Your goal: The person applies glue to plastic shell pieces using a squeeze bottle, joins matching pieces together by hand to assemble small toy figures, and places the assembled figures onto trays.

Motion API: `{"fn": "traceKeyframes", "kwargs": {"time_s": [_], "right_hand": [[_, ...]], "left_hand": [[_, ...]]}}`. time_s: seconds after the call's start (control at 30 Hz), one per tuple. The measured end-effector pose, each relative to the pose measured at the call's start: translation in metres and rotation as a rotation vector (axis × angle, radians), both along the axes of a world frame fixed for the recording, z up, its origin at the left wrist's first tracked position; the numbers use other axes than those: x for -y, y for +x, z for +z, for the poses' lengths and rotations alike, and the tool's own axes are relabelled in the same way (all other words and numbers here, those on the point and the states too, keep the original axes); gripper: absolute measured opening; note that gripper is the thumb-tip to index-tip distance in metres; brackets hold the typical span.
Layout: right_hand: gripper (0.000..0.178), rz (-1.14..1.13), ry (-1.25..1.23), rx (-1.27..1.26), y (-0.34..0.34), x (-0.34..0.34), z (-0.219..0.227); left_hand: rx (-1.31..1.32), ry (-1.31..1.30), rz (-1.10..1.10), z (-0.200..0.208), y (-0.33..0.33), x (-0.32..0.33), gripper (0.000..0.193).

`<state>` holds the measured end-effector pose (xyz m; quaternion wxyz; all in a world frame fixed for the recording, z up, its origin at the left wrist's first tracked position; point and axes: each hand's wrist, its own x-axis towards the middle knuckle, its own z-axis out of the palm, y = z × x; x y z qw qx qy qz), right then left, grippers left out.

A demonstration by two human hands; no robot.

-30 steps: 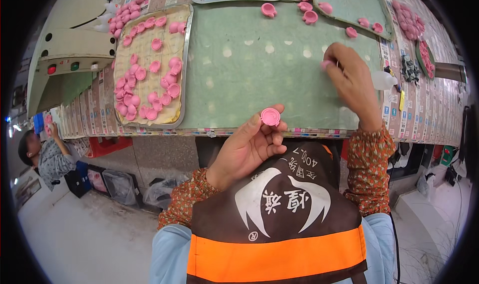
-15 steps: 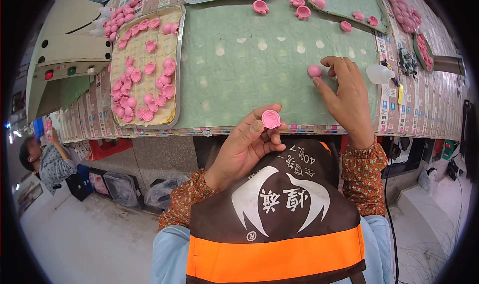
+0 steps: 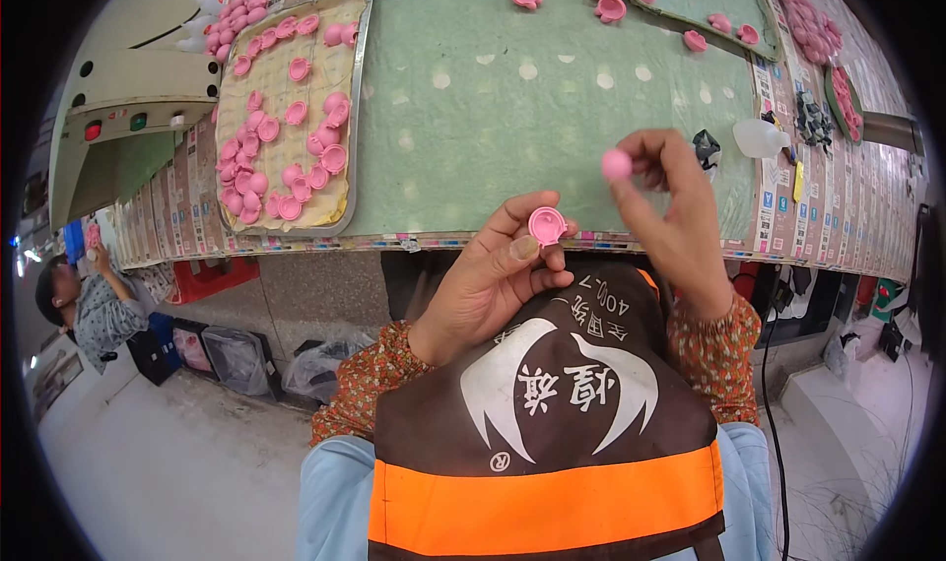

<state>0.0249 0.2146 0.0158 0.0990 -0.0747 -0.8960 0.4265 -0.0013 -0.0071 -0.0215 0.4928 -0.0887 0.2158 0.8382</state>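
Machinery (image 3: 138, 108) with red, green and white buttons (image 3: 93, 130) stood at the far left, above a person (image 3: 96, 315) who held up something pink (image 3: 94, 234), perhaps a piece like those on the table (image 3: 838, 226), though the warped rim of the view left it unsure. Next came a cream-lined metal tray (image 3: 361, 88), where many pink cup-shaped pieces (image 3: 296, 113) lay, some showing their hollows, others their round backs. The left hand (image 3: 493, 275), at the table's front edge, gripped a pink cup (image 3: 547, 226) between thumb and fingers, its hollow facing up. Behind it spread a green mat (image 3: 473, 108) with pale spots. Farther right, over that mat, the right hand (image 3: 678, 216) pinched a pink ball-shaped piece (image 3: 617, 164) between thumb and forefinger, apart from the cup. Just beyond this hand lay a small dark object (image 3: 706, 149), then a white bottle (image 3: 759, 138), a small yellow item (image 3: 798, 182) and a heap of dark pieces (image 3: 814, 123)
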Motion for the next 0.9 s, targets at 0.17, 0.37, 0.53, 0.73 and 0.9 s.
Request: {"fn": "traceKeyframes", "kwargs": {"time_s": [0.17,0.37,0.53,0.73,0.9], "right_hand": [[0.028,0.101,-0.468,0.165,0.029,0.027,0.018],[0.030,0.140,-0.376,0.165,0.039,0.038,0.016],[0.034,0.101,-0.395,0.092,0.040,0.039,0.011],[0.032,0.104,-0.439,0.139,0.043,0.037,0.017],[0.033,0.092,-0.431,0.159,0.042,0.037,0.018]], "left_hand": [[-0.034,-0.001,-0.030,0.001,0.001,-0.002,0.043],[-0.124,-0.067,-0.042,0.006,0.003,-0.007,0.041],[-0.227,-0.062,-0.021,-0.001,0.005,-0.008,0.040],[-0.335,-0.093,-0.017,-0.002,0.006,-0.006,0.037],[-0.369,-0.102,-0.042,0.000,0.006,-0.006,0.037]]}}
